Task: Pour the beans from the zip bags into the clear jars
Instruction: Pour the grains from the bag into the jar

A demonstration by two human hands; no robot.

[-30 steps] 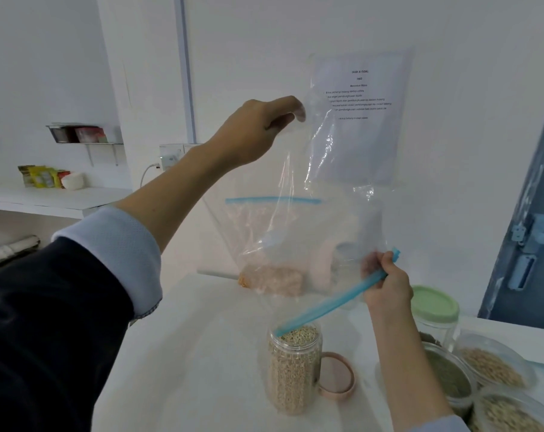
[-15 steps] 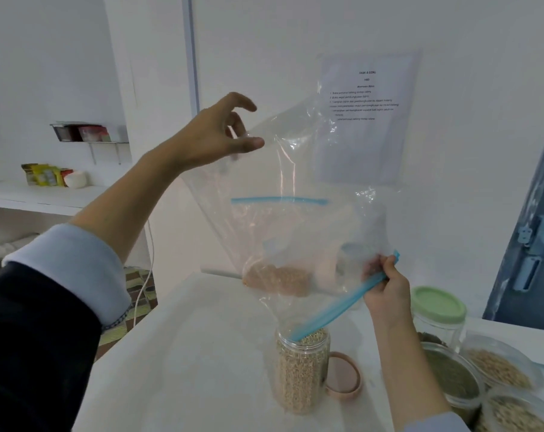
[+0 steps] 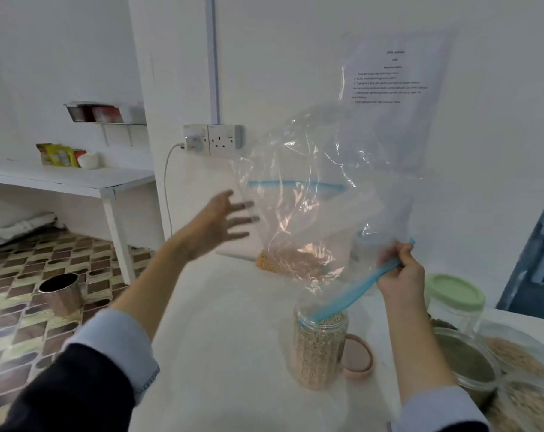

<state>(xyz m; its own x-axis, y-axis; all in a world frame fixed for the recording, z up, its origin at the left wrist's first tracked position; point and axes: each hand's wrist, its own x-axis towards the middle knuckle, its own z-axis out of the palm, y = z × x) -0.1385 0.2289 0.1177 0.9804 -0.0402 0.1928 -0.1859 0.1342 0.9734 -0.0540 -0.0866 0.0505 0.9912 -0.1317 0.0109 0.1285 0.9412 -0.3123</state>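
Clear zip bag (image 3: pixel 311 213) upended – blue mouth in bean-filled jar (image 3: pixel 319 347).

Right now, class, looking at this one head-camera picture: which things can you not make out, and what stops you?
- Printed sheet on the wall: print too small and soft to read.
- Left hand: motion-blurred, so whether its fingertips touch the bag is unclear.
- Jar: the bag's blue zip strip covers part of its mouth.
- Containers at lower right: cut off by the picture's edge.
- Shelf packets: too small to identify.
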